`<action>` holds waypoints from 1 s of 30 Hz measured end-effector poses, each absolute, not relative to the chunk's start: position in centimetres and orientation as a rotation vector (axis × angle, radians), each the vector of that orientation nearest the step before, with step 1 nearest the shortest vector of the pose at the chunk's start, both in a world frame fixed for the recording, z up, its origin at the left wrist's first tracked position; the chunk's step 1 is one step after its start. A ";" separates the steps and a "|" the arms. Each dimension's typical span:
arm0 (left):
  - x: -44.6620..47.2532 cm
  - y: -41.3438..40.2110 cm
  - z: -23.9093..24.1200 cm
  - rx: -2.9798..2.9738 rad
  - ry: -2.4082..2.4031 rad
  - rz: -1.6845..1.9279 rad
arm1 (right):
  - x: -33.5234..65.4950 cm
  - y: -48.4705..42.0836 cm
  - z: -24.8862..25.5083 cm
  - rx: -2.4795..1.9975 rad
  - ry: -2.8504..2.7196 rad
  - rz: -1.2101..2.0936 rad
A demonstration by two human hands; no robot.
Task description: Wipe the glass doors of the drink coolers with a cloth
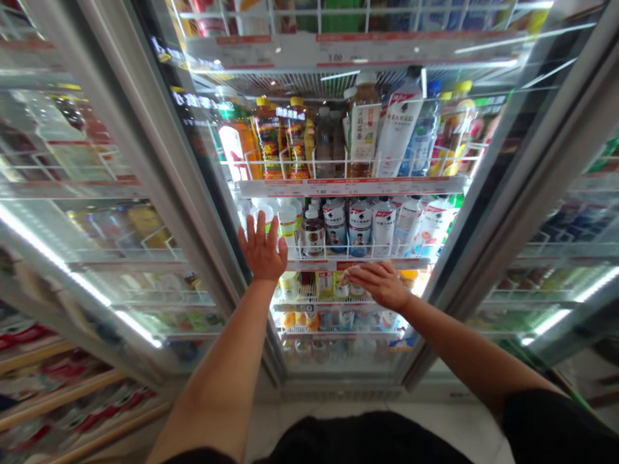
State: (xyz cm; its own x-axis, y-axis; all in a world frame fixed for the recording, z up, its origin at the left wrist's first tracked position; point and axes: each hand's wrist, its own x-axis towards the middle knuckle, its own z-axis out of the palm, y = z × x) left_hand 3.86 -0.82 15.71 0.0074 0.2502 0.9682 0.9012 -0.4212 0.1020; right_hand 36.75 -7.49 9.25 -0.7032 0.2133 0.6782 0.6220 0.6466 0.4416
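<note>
I stand before an open drinks fridge. My left hand is open, fingers spread flat against the left end of a wire shelf of small white bottles. My right hand rests on that shelf's front rail, fingers curled toward the bottles below; nothing I can make out is in it. Above stands a row of taller bottles, orange, brown and clear ones.
The glass door is swung open on the left, its edge close to my left hand. Another fridge door stands to the right. Lower shelves hold small cups and jars. Snack racks sit low left.
</note>
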 end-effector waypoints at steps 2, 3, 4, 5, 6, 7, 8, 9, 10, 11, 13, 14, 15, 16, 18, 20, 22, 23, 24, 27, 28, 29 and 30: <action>3.9 -0.9 15.8 -1.701 -1.179 -1.454 | 37.3 -7.8 8.9 -0.686 -2.216 -0.916; 4.0 -0.9 15.8 -1.703 -1.171 -1.460 | 37.6 -8.0 8.5 -0.682 -2.215 -0.917; 4.0 -1.0 15.8 -1.707 -1.162 -1.467 | 37.9 -8.2 8.0 -0.660 -2.235 -0.917; 4.0 -1.0 15.8 -1.713 -1.158 -1.472 | 38.3 -8.4 7.7 -0.629 -2.269 -0.916; 4.0 -1.0 15.8 -1.717 -1.157 -1.474 | 38.8 -8.5 7.5 -0.590 -2.304 -0.918; 3.9 -0.9 15.8 -1.721 -1.161 -1.470 | 39.4 -8.5 7.4 -0.560 -2.329 -0.923; 3.9 -0.9 15.8 -1.721 -1.169 -1.463 | 40.1 -8.5 7.6 -0.547 -2.332 -0.931; 3.9 -0.9 15.8 -1.715 -1.178 -1.453 | 40.9 -8.5 7.9 -0.563 -2.311 -0.941; 3.9 -0.9 15.8 -1.707 -1.183 -1.442 | 41.6 -8.4 8.3 -0.602 -2.272 -0.951; 3.9 -0.8 15.8 -1.697 -1.182 -1.432 | 42.2 -8.5 8.6 -0.654 -2.222 -0.958; 3.9 -0.7 15.8 -1.676 -1.158 -1.417 | 43.2 -8.8 8.8 -0.762 -2.123 -0.965; 3.9 -0.7 15.7 -1.666 -1.138 -1.412 | 43.5 -9.0 8.7 -0.791 -2.096 -0.969; 3.9 -0.7 15.7 -1.658 -1.118 -1.408 | 43.8 -9.3 8.5 -0.800 -2.095 -0.974; 3.9 -0.7 15.7 -1.652 -1.100 -1.405 | 44.1 -9.5 8.4 -0.790 -2.118 -0.984; 3.8 -0.7 15.6 -1.652 -1.091 -1.399 | 44.8 -9.9 8.6 -0.762 -2.168 -1.022; 3.8 -0.7 15.6 -1.658 -1.101 -1.390 | 45.9 -9.9 9.5 -0.810 -2.098 -1.078; 3.8 -0.7 15.7 -1.645 -1.087 -1.384 | 47.1 -9.5 10.7 -0.933 -1.832 -1.130; 3.8 -0.7 15.7 -1.634 -1.069 -1.379 | 47.6 -9.2 11.3 -0.986 -1.671 -1.143; 3.9 -0.7 15.7 -1.620 -1.045 -1.376 | 48.0 -8.9 11.6 -1.020 -1.536 -1.146; 3.9 -0.8 15.9 -1.594 -1.000 -1.370 | 48.9 -7.8 12.1 -1.039 -1.421 -1.111; 4.0 -0.8 15.9 -1.591 -0.993 -1.367 | 49.0 -7.5 12.3 -1.029 -1.452 -1.091; 4.0 -0.8 15.9 -1.589 -0.990 -1.365 | 49.1 -7.1 12.8 -1.016 -1.483 -1.074; 4.0 -0.8 15.9 -1.590 -0.992 -1.364 | 49.2 -6.8 13.5 -1.005 -1.496 -1.058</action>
State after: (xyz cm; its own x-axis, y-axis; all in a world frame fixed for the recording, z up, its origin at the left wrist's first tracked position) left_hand 3.97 -0.80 15.89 0.1104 0.0615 0.9920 0.9249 -0.3718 -0.0799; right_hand 49.18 -6.78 13.48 -0.1505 0.0755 0.9857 0.9546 0.2705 0.1251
